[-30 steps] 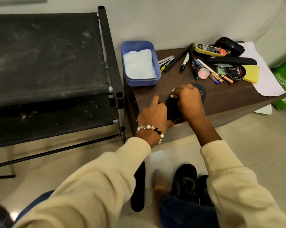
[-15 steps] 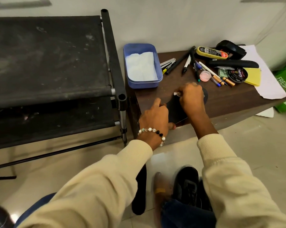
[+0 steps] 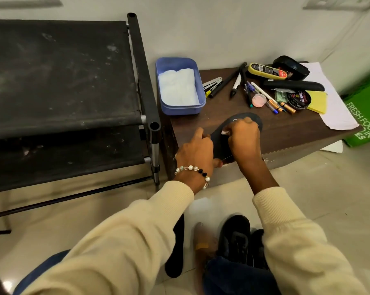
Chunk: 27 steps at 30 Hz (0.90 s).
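The right hand has its fingers curled, pinching a small white wad and pressing it onto a black insole. Compared with a second ago it sits slightly nearer the person, so more of the insole's far, rounded end shows beyond the knuckles; the wad is at much the same spot along the left edge. The left hand, with a bead bracelet at the wrist, has kept its place, gripping the insole's near end with its thumb at the table's edge. The insole lies flat on the brown table, its near end just over the front edge, and has not shifted.

Beyond the hands a blue tub holding white paper stands at the table's left corner, with pens and a polish tin further right, all as before. On the floor lie a black shoe and a second insole. The whole view has tipped a little, so the table sits lower.
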Each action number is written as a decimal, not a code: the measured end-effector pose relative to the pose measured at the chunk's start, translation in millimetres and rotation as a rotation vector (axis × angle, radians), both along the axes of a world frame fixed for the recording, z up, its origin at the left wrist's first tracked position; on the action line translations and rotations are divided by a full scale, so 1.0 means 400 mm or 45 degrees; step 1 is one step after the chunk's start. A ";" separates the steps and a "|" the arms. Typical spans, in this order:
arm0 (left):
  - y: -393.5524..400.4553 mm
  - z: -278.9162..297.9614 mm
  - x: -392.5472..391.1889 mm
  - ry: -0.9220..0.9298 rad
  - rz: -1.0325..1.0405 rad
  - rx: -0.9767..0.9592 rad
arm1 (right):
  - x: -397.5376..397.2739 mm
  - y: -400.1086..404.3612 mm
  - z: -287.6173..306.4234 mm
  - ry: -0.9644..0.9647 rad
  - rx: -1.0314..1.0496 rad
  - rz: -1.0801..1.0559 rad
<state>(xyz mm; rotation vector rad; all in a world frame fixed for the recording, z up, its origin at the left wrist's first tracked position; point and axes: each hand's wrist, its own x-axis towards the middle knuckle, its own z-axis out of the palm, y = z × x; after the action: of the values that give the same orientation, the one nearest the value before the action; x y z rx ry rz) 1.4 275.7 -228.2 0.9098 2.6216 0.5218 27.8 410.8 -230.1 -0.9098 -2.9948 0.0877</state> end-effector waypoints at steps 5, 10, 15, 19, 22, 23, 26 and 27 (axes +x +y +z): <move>-0.001 0.005 0.001 -0.009 -0.016 -0.014 | -0.049 0.024 0.001 0.118 -0.031 -0.118; 0.000 0.005 0.002 -0.038 0.008 0.001 | -0.019 -0.018 0.000 0.093 -0.035 0.017; -0.005 0.008 0.005 -0.049 0.031 0.030 | 0.030 -0.051 0.000 0.078 -0.073 0.294; -0.008 0.004 -0.002 -0.039 -0.001 0.032 | 0.042 -0.003 0.004 0.036 -0.042 0.076; -0.006 0.003 0.000 -0.027 -0.012 0.022 | 0.073 0.025 0.010 0.016 -0.008 -0.141; -0.005 0.003 0.001 -0.026 -0.012 0.020 | 0.079 0.024 0.011 0.018 0.008 -0.169; -0.002 0.004 0.002 -0.031 -0.002 0.018 | 0.083 -0.001 0.004 0.000 -0.026 -0.160; -0.001 0.003 0.002 -0.026 0.000 0.016 | 0.087 -0.008 -0.002 -0.014 -0.055 -0.101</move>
<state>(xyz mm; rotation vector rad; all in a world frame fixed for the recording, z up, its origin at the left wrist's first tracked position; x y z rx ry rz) 2.0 275.3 -227.0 0.9032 2.6029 0.5457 62.5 407.7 -231.0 -1.0355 -2.9737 0.1479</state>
